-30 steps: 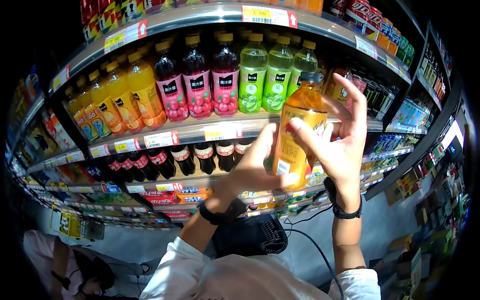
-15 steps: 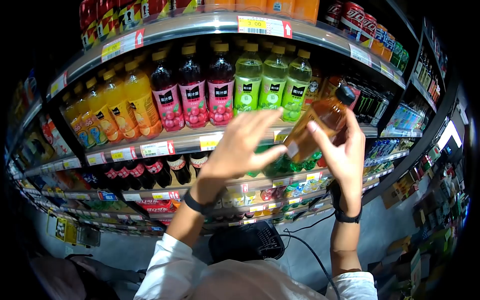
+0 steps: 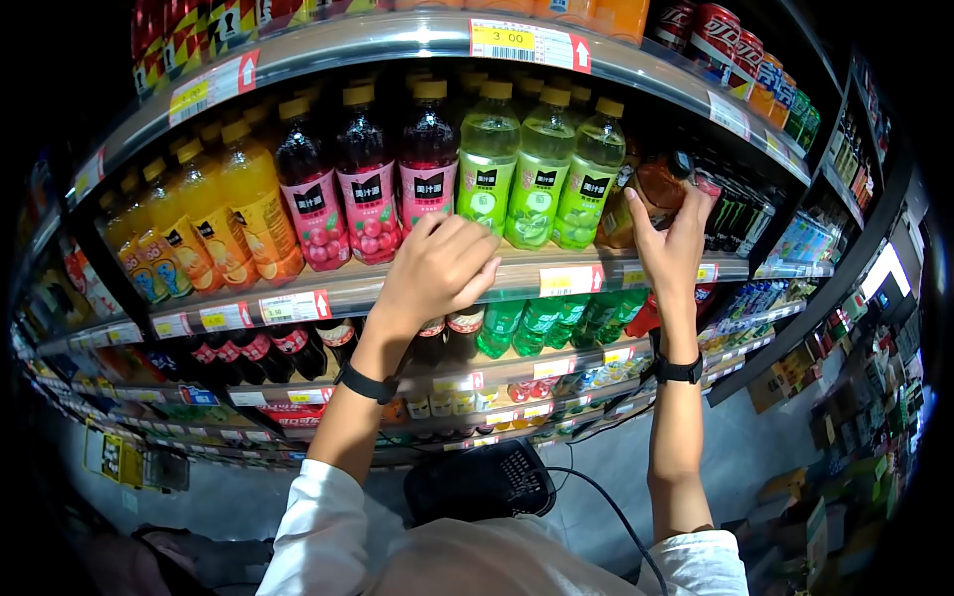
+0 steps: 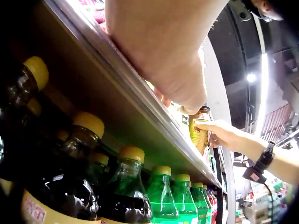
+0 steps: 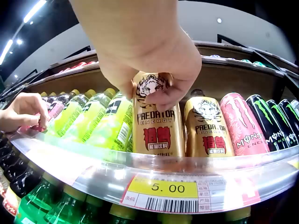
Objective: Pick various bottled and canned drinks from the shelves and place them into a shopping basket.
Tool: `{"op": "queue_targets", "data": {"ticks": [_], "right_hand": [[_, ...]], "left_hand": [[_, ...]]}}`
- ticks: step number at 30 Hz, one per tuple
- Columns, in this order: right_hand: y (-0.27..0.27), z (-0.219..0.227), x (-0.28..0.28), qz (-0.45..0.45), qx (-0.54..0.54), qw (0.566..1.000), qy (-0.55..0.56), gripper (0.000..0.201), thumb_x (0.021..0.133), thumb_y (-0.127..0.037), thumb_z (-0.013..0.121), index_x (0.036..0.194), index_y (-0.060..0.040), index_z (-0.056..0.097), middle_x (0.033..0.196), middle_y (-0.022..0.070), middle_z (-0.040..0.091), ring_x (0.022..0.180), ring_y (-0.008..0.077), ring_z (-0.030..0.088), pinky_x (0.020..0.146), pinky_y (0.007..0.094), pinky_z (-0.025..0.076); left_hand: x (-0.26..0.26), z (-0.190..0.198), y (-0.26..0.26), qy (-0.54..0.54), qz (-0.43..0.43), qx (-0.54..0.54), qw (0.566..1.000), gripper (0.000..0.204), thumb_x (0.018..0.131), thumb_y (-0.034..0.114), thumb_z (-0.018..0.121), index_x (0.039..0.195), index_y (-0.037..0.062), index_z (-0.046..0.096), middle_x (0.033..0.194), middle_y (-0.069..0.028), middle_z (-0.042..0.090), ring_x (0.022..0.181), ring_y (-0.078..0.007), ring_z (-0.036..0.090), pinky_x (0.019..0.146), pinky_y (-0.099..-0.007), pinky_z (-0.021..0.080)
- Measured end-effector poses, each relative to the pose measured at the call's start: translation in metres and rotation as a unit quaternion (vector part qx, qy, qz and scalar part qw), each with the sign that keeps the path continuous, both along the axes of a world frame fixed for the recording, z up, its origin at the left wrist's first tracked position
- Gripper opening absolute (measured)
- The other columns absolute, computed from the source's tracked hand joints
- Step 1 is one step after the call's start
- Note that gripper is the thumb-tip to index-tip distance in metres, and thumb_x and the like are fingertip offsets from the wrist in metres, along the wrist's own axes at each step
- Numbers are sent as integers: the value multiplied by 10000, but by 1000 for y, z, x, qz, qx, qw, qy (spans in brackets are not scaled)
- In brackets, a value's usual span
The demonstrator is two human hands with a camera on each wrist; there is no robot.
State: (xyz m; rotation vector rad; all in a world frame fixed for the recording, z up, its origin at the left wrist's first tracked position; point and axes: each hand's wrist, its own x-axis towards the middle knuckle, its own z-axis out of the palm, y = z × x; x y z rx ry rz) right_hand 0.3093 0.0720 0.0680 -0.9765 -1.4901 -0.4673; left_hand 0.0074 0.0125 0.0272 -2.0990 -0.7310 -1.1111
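My right hand (image 3: 672, 243) grips the upper part of a gold Predator energy drink bottle (image 5: 158, 123), thumb on one side and fingers on the other. The bottle is at the front of the middle shelf, between green-labelled grape drink bottles (image 5: 114, 119) and a second gold Predator bottle (image 5: 209, 126). Its dark cap (image 3: 682, 165) shows in the head view. My left hand (image 3: 442, 260), fingers loosely curled and holding nothing visible, is at the shelf edge before the pink-labelled drink bottles (image 3: 370, 204).
Orange juice bottles (image 3: 260, 219) line the shelf's left part; Monster cans (image 5: 266, 116) stand at the right. A price tag (image 5: 163, 193) runs along the shelf lip. Cola and green soda bottles (image 4: 161, 191) fill the shelf below. A black basket (image 3: 477, 482) is on the floor.
My right hand has carried the gold bottle away from my left hand, up and right, onto the middle shelf. The left hand has let go, moved left and curled its fingers.
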Motion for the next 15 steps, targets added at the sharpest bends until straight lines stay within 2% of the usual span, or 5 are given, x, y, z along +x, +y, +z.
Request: {"op": "queue_targets", "data": {"ticks": [9,12,14,15], "right_hand": [[26,6,-4,-49,-18,998,-37,693,822,-423,838,1282,17,563,1210,212,531,1041,416,640,833,447,551],[26,5,-3,-74,-26,996,-33,678,835,-435,826,1290,12,598,1229,212,519,1071,405,629,876,444,539],[24,7,5,-61,5,998,-28,625,866,-433,800,1280,6,639,1239,209,517,1107,393,609,951,440,509],[25,10,13,-3,-29,999,22,556,919,-409,750,1276,6,655,1261,217,516,1146,388,589,1007,432,475]], "left_hand": [[-1,-1,1,13,-2,-15,1000,125,812,112,756,869,45,668,929,-63,676,849,-225,642,822,-370,466],[-1,-3,-1,11,-2,-18,1000,114,811,111,752,830,47,660,920,-63,672,846,-224,638,822,-373,468],[0,-5,-3,6,-6,-15,1000,113,810,110,750,812,48,656,914,-62,670,845,-224,636,822,-375,469],[1,-7,-5,3,-5,-22,1000,111,812,109,748,808,47,655,906,-63,667,848,-225,635,823,-377,470]]}}
